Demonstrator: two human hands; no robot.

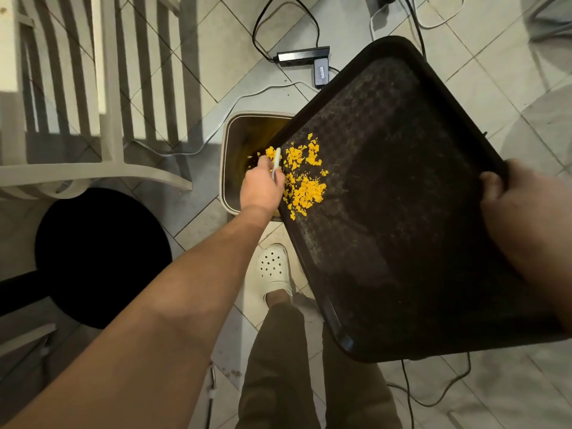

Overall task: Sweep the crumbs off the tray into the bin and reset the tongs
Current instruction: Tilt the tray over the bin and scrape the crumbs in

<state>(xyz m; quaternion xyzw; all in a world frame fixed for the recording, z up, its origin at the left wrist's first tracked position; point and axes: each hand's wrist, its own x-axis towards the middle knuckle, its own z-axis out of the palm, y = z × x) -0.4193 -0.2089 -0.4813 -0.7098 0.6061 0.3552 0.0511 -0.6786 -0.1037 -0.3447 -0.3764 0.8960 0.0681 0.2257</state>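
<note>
A dark brown tray (pixel 402 196) is tilted, its lower left edge over a beige bin (pixel 238 131) on the floor. My right hand (pixel 513 205) grips the tray's right rim. Yellow crumbs (pixel 305 178) lie heaped near the tray's low edge, and a few show inside the bin. My left hand (pixel 263 187) grips a thin pale utensil (pixel 276 161), which looks like the tongs, with its tip at the crumbs by the tray's edge. Most of the utensil is hidden by my hand.
A white slatted chair (pixel 102 88) stands to the left and a black round stool (pixel 102 258) below it. Cables and a black power adapter (pixel 303 54) lie on the tiled floor behind the bin. My foot in a white clog (pixel 274 267) stands before the bin.
</note>
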